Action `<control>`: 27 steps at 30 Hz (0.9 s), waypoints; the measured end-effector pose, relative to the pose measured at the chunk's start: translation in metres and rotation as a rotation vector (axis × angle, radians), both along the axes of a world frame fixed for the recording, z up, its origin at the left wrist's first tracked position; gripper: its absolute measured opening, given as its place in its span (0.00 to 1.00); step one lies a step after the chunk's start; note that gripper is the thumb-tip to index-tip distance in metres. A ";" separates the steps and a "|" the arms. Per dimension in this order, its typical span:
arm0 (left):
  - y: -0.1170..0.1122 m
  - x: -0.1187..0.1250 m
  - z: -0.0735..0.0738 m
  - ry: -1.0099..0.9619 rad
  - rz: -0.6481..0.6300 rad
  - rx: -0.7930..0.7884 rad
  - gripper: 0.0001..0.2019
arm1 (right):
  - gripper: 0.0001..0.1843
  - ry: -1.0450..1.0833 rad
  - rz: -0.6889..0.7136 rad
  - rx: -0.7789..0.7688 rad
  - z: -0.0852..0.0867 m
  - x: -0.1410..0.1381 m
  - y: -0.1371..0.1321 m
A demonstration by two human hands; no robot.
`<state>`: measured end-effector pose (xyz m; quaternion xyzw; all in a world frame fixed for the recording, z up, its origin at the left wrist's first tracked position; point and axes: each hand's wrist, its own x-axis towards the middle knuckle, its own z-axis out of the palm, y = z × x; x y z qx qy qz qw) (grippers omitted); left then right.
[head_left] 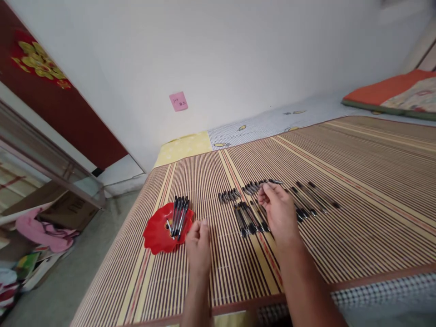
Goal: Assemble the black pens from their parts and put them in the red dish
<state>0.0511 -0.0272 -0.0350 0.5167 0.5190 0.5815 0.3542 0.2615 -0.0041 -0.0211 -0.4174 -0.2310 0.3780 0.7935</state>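
On the striped bamboo mat [238, 279], loose pens [247, 218] lie below a row of short pen caps [230, 196]. A bundle of pens [180, 215] rests on the red scalloped plate [153, 229]. The left hand [198, 247] is curled beside the plate; the right hand [279, 213] is positioned at the caps, fingers bent. Whether either hand grips anything cannot be determined.

A striped mat [231, 277] bears a wavy-rimmed red plate [156, 230], black pens [246, 219] and rows of short dark pieces [230, 195].
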 end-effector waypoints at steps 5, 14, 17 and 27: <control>0.011 0.015 -0.033 -0.332 -0.142 -0.187 0.24 | 0.10 -0.497 0.198 -0.245 -0.007 0.003 -0.004; 0.016 0.005 -0.039 -0.349 -0.160 -0.249 0.21 | 0.06 -1.385 0.440 -0.629 -0.017 -0.022 -0.008; 0.017 0.004 -0.039 -0.301 -0.147 -0.249 0.21 | 0.06 -1.465 0.440 -0.712 -0.020 -0.029 -0.007; 0.020 0.003 -0.043 -0.300 -0.196 -0.225 0.21 | 0.06 -1.511 0.416 -0.798 -0.020 -0.051 -0.005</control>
